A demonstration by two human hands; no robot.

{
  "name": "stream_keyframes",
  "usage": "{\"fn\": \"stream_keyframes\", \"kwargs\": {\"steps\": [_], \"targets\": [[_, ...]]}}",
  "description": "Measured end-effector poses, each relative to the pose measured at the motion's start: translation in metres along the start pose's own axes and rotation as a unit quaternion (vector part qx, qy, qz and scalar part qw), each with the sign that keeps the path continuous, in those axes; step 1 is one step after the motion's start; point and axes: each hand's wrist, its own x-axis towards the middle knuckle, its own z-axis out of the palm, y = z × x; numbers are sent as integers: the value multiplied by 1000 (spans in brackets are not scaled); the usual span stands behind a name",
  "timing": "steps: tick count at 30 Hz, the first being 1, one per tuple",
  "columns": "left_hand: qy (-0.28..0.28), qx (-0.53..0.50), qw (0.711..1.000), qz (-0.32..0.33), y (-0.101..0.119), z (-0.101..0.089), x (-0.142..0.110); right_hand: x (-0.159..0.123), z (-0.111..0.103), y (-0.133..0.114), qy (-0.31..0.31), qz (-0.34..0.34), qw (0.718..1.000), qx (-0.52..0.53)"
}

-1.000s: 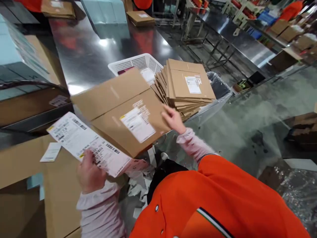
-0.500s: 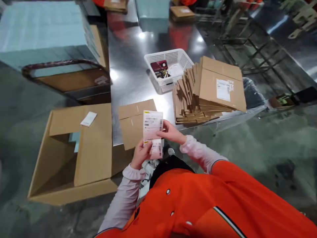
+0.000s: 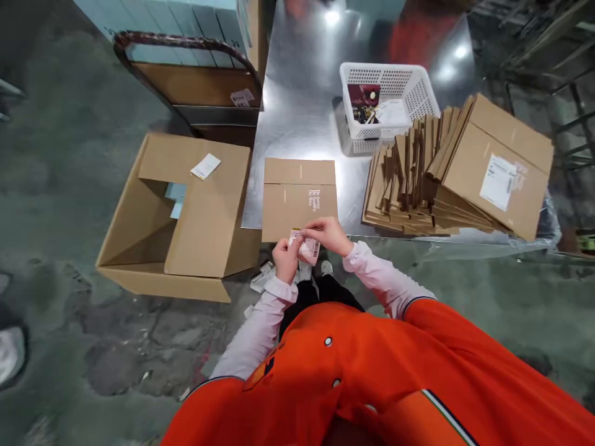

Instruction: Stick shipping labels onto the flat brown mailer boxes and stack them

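Note:
Both hands meet just below the near edge of a metal table (image 3: 302, 93). My left hand (image 3: 285, 259) and my right hand (image 3: 328, 234) pinch a small printed label sheet (image 3: 307, 245) with barcodes between them. Right behind the hands a flat folded cardboard box (image 3: 299, 197) lies on the table, overhanging its edge. To the right leans a stack of flattened cardboard boxes (image 3: 455, 170), the top one bearing a white label (image 3: 499, 181).
A white plastic basket (image 3: 388, 102) with small items stands behind the flat box. A large open carton (image 3: 183, 210) sits on the floor at left, a small slip (image 3: 205, 166) on its flap. Light blue boxes (image 3: 186, 15) stand on a trolley beyond. Paper scraps (image 3: 263, 282) lie by my feet.
My head has tilted down and the view shifted. The label sheet, held upright between both hands before, now shows smaller and lower, close to my body. The flat box rests on the table.

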Motion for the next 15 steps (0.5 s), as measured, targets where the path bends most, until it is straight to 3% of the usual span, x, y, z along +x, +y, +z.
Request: {"fn": "stream_keyframes", "kwargs": {"steps": [4,6,10,12,15], "targets": [[-50,-38,989,-131,-31,-5,10,54,6,26,76,-53,990,-109],[-49,-45,979,-193,-49,-15,7,90,5,38,100,-52,974,-195],[-45,-38,962,-266,-84,-51,-34,140,9,52,102,-10,942,-320],[-48,-26,956,-288,-91,-72,-59,139,18,55,57,-46,923,-379],[-40,-3,958,-285,-77,-98,-72,98,38,60,-83,-181,888,-414]]}}
